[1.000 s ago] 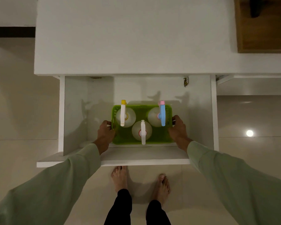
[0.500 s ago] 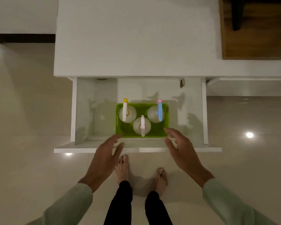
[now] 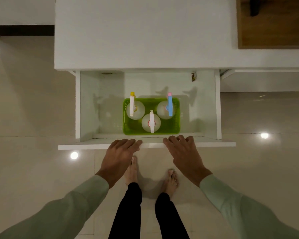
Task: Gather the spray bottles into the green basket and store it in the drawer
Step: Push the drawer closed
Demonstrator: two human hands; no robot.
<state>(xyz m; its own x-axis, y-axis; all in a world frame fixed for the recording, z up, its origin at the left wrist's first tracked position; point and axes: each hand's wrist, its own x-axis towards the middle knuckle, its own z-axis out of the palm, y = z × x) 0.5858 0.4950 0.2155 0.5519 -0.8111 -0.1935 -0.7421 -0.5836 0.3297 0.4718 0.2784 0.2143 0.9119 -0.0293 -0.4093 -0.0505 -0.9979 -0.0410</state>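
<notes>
I see the green slotted plastic basket (image 3: 151, 116) with three clear round spray bottles (image 3: 151, 123) resting in the open white drawer (image 3: 218, 107); only closing remains, I judge. Its long axis runs three to nine o'clock. My left hand (image 3: 118, 156) and right hand (image 3: 184, 152) rest empty, fingers loosely spread, at the front edge.

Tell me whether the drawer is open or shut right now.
Open. The drawer is pulled well out, its inside exposed, with the green basket inside. Both hands, left hand and right hand, rest at its front edge.
</notes>
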